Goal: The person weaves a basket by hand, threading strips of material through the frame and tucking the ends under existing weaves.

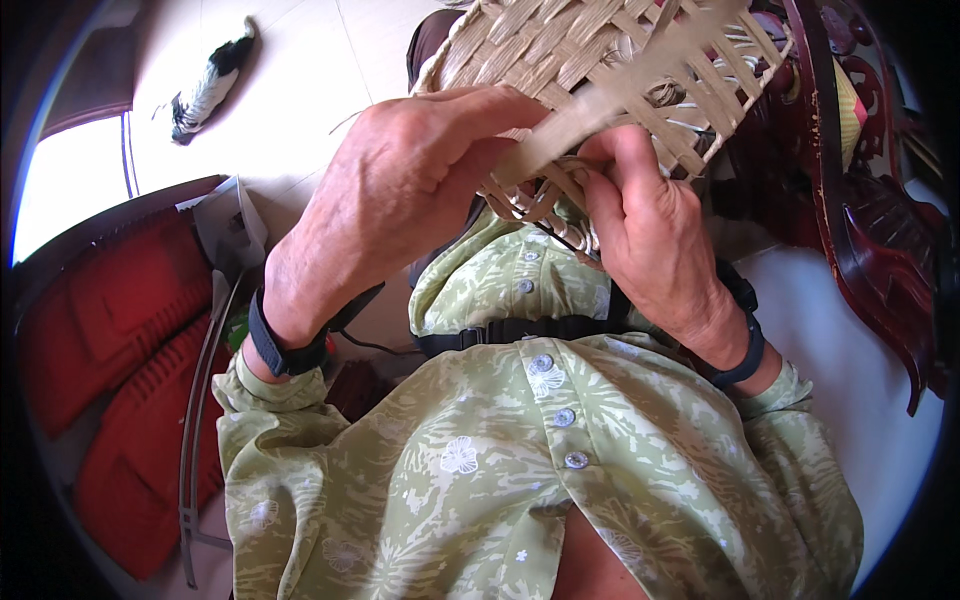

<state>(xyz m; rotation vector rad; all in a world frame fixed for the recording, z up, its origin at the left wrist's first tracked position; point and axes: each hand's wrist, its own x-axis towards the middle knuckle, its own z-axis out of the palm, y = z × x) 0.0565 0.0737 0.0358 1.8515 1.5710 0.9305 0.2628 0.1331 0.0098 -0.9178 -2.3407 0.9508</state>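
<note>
A woven basket (510, 45) of tan flat strips is tilted in front of me at the top of the head view. My left hand (400, 175) is closed at its near left edge, the thumb and fingers pressed on a pale flat strip (600, 95). That strip runs up to the right across the weave and is blurred. My right hand (655, 225) pinches a looped strand (545, 205) at the near edge, just right of the left fingertips. Some of what lies between the fingers is hidden.
Dark red carved wooden furniture (850, 220) stands at the right. Red cushions (115, 310) lie at the left, beside a thin grey metal frame (195, 440). On the pale tiled floor (310, 60) at the upper left is a long black-and-white thing (212, 85).
</note>
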